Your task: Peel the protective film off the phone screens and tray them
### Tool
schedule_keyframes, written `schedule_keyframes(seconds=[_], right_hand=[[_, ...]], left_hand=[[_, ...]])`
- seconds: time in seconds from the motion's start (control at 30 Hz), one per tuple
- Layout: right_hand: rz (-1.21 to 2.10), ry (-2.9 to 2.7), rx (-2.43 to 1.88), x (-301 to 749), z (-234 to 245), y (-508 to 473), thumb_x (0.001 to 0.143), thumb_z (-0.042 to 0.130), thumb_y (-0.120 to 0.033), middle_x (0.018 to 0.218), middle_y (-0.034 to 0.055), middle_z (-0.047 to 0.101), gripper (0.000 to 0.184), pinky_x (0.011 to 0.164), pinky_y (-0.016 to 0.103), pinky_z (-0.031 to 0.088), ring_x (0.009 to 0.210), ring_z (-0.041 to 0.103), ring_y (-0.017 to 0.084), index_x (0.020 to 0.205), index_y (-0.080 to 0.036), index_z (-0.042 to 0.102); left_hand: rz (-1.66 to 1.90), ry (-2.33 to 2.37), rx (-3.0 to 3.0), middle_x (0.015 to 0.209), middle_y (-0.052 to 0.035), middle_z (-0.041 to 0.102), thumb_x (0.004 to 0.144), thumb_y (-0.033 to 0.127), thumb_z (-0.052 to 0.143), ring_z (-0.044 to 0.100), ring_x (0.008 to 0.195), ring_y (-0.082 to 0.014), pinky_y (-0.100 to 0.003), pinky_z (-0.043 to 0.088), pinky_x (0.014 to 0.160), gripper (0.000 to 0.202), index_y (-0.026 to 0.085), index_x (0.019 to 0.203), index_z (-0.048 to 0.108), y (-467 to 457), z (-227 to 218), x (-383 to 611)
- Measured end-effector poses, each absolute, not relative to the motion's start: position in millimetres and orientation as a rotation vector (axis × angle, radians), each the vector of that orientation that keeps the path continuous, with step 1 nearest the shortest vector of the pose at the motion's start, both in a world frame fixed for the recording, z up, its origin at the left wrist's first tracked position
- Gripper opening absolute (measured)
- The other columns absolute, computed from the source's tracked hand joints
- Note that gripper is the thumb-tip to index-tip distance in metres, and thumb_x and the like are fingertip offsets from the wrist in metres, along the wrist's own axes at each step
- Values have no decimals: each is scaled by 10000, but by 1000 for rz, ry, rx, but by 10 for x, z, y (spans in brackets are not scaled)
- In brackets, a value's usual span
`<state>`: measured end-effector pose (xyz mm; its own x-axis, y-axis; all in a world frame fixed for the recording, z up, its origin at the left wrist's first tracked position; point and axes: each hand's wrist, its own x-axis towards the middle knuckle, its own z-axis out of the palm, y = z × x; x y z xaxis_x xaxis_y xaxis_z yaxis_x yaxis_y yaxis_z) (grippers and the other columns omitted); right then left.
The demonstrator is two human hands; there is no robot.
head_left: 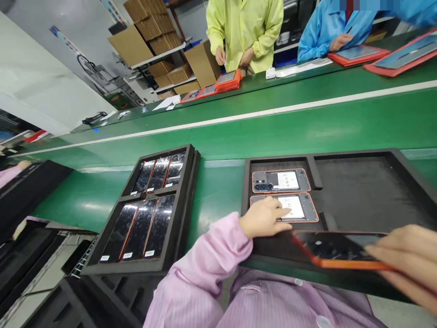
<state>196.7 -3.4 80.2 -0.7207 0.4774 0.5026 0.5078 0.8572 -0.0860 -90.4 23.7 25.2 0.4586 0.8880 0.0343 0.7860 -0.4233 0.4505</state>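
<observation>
My left hand (266, 216) lies over the near phone (307, 207) in the right-hand black foam tray (355, 157). Its fingers are spread, and one touches the white label on that phone, hiding the left part. Just beyond it sits a second phone (293, 181) with its back off, showing the cameras and a white battery label. In my right hand (406, 257), an orange-framed phone (337, 246) is gripped by its right end above the near side of the tray, with its dark glossy face visible.
To the left, a stacked foam tray (174, 228) holds several dark-screened phones. A green conveyor belt (221, 141) runs behind both trays. Across it, a person in yellow (244, 32) and one in blue (327, 32) work by orange-edged trays (227, 84).
</observation>
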Motion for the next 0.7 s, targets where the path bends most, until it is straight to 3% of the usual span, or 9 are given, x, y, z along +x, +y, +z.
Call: schedule_keyframes(seconds=[0.1, 0.2, 0.3, 0.47, 0.7], right_hand=[[-95, -2580, -494, 1482, 754, -173, 934, 310, -57, 781, 12, 649, 314, 674, 330, 468, 677, 587, 164, 923, -199, 590], [-122, -2664, -485, 1085, 568, -204, 864, 300, 9, 775, 41, 631, 335, 605, 317, 442, 650, 564, 173, 853, -171, 582], [-156, -2703, -464, 907, 337, -212, 803, 359, 26, 766, 47, 615, 289, 543, 289, 411, 597, 530, 163, 794, -172, 570], [-115, -2734, -402, 972, 199, -270, 795, 314, 41, 826, 56, 625, 337, 557, 302, 439, 630, 557, 171, 885, -152, 576], [-232, -2786, -466, 917, 261, -190, 805, 314, 57, 809, 48, 620, 336, 508, 309, 394, 595, 555, 173, 862, -160, 564]], left_hand=[[692, 1562, 2089, 1012, -47, 708, 867, 270, 571, 632, 954, -163, -266, 493, 900, 203, 203, 1021, 685, 417, 228, -1171], [959, 1805, 1773, 1078, -113, 692, 928, 211, 367, 637, 989, -181, -304, 504, 886, 330, 118, 1084, 643, 599, 148, -1400], [1105, 1903, 1551, 1023, -89, 706, 890, 185, 413, 651, 948, -175, -289, 510, 859, 280, 128, 1006, 661, 729, 31, -1507], [1185, 1883, 1388, 974, -53, 710, 840, 161, 493, 652, 912, -164, -285, 502, 883, 209, 160, 927, 684, 840, -97, -1484], [1151, 1785, 1370, 1376, -88, 513, 742, 80, 547, 448, 1311, -196, -358, 331, 1120, 435, 198, 1157, 596, 880, -216, -1433]])
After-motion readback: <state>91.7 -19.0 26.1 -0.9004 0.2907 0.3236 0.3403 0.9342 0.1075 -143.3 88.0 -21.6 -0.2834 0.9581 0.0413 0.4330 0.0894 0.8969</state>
